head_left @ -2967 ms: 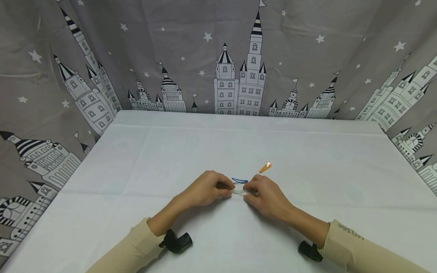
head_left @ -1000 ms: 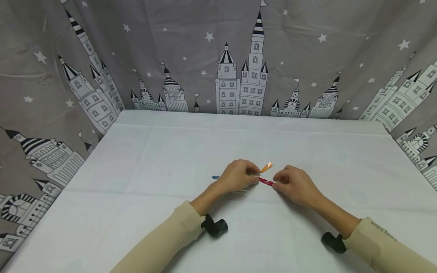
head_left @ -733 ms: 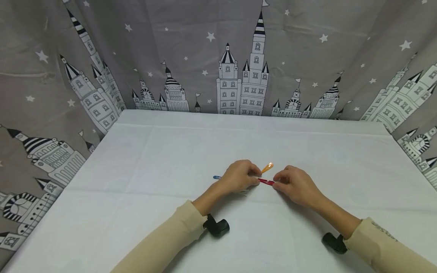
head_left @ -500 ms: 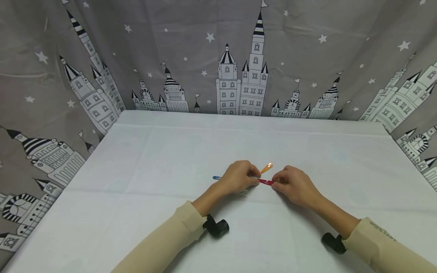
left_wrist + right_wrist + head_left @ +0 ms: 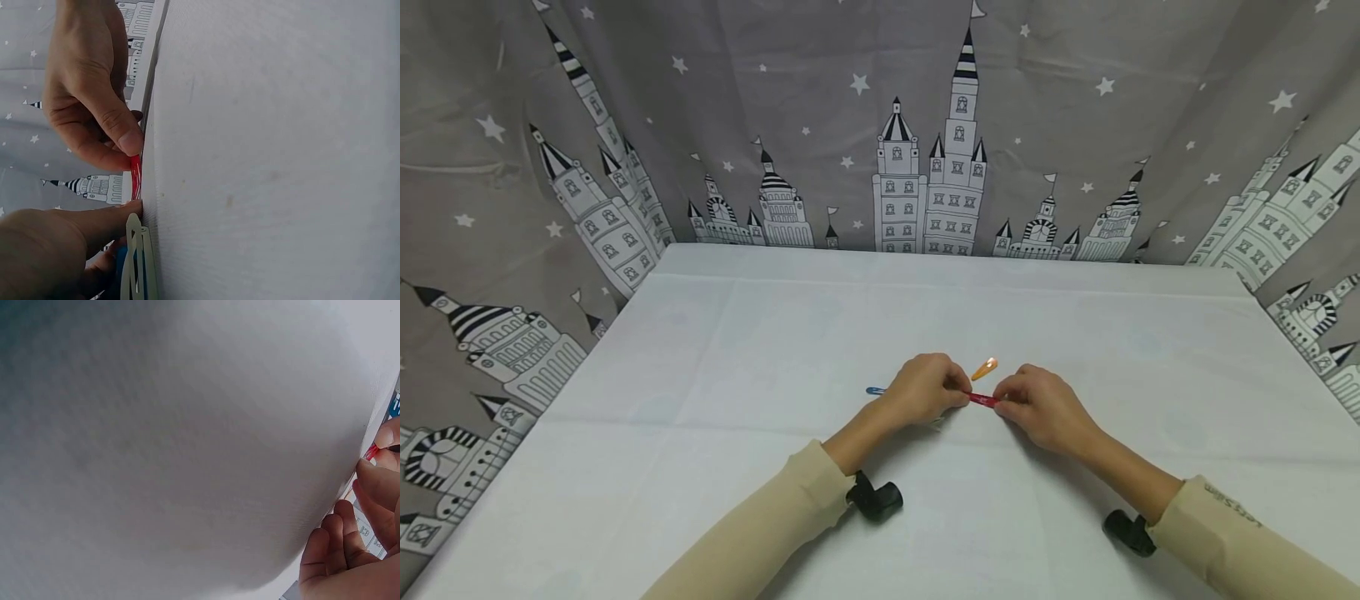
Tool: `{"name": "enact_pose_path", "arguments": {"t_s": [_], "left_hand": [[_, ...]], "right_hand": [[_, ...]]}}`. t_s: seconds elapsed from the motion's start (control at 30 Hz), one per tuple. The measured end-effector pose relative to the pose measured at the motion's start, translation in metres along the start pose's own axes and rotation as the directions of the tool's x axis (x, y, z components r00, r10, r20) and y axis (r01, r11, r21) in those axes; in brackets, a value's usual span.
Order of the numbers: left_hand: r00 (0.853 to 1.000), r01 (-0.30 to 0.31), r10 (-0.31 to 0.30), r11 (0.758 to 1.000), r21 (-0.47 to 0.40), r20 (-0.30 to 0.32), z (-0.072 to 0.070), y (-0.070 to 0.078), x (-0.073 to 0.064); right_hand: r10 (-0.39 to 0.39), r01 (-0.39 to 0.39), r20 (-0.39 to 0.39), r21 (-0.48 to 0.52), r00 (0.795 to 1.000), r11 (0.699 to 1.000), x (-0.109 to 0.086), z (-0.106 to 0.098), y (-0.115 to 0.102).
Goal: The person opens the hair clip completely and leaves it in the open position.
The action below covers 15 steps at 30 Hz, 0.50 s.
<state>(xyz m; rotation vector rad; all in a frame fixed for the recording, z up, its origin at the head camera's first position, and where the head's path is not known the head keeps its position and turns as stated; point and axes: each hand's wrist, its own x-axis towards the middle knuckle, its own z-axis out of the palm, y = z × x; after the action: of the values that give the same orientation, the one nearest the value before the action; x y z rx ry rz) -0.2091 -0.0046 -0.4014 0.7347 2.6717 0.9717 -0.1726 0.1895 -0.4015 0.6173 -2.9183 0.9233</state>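
Red clip point(image 5: 983, 401), approx. horiz., ends pinched

Head view: bright, even; soft shadow below left hand point(image 5: 927, 390); glint on orange clip point(image 5: 984, 369) just beside it. Wrist views: dimmer; right wrist's surface point(image 5: 187, 456) blurred, darkest farthest from right hand point(image 5: 1045, 410).

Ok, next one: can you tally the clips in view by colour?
Red clip: 1
Orange clip: 1
Blue clip, partly hidden in the head view: 1
Pale green clip, clearest from the left wrist: 1
Total: 4
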Motion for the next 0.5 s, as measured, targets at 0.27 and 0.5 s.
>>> {"name": "enact_pose_path", "arguments": {"t_s": [0.27, 0.5], "left_hand": [[1.0, -0.031, 0.031, 0.999, -0.041, 0.001, 0.0, -0.0021, 0.0001], [1.0, -0.027, 0.027, 0.997, -0.069, 0.007, 0.0004, -0.0039, 0.0006]], "right_hand": [[-0.01, 0.01, 0.01, 0.031, 1.0, 0.999, -0.0004, -0.0003, -0.0008], [-0.001, 0.0, 0.014, 0.047, 1.0, 0.999, -0.0001, -0.0005, 0.0]]}}
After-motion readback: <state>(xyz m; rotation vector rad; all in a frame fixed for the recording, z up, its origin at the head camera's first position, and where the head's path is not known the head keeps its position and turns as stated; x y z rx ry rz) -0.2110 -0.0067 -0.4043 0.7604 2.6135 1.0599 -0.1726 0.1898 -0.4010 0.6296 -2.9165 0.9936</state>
